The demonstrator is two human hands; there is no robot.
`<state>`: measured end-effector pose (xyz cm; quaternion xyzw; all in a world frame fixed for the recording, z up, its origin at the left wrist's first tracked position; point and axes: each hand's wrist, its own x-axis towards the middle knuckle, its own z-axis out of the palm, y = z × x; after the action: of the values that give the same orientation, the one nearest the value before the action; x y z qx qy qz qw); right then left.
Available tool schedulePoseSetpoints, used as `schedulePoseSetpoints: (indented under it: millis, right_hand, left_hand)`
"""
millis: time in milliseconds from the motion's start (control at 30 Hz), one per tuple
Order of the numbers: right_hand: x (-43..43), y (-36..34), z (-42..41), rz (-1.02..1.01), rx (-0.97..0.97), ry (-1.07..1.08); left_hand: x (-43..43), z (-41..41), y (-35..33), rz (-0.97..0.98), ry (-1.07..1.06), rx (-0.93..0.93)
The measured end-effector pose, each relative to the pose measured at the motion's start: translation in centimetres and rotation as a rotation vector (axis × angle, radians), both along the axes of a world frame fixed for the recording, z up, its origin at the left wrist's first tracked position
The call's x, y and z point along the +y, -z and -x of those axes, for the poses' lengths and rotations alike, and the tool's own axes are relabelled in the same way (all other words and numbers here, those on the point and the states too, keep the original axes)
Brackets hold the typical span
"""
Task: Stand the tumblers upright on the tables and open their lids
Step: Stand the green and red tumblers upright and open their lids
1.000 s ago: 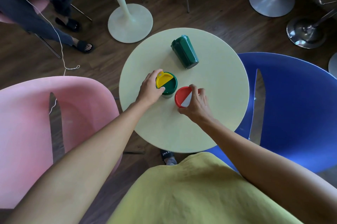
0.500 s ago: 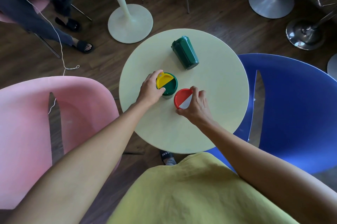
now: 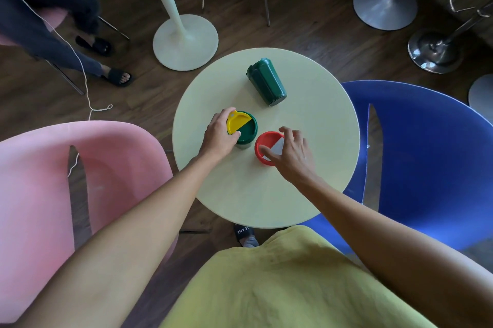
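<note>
Three tumblers are on the round pale-green table. An upright green tumbler with a yellow flip lid stands left of centre; my left hand grips its left side, thumb by the lid. Beside it stands an upright red tumbler with a white flap; my right hand holds its right rim, fingers curled over the lid and flap. Farther back, a dark green tumbler lies on its side.
A pink chair is at the left and a blue chair at the right of the table. A second pale table's pedestal stands beyond. A seated person's legs are at top left. Metal stool bases are at top right.
My right hand's fingers have spread further over the red tumbler's lid, now covering part of the white flap. My left hand keeps its grip on the yellow-lidded tumbler.
</note>
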<state>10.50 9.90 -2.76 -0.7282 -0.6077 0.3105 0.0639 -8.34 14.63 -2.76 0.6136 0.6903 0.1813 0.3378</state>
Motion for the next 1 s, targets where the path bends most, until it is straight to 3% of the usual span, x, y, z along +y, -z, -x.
schedulePoseSetpoints:
  millis: [400, 567, 767, 867, 1000]
  right_hand:
    - [10.5, -0.7, -1.0, -0.059, -0.045, -0.135]
    - [17.0, 0.1, -0.2, -0.002, -0.074, -0.251]
    - [24.8, 2.3, 1.6, 0.088, -0.089, -0.247]
    - [26.4, 3.7, 1.9, 0.177, -0.108, -0.289]
    - [26.8, 4.9, 2.1, 0.145, -0.155, -0.315]
  left_hand:
    - [1.4, -0.7, -0.8, 0.080, -0.064, 0.078]
    - [1.3, -1.9, -0.2, 0.126, -0.203, 0.032]
    - [1.3, -2.3, 1.0, 0.157, -0.338, -0.066]
    - [1.1, -2.3, 1.2, 0.155, -0.367, -0.139]
    - [0.9, -2.4, 1.4, 0.149, -0.401, -0.205]
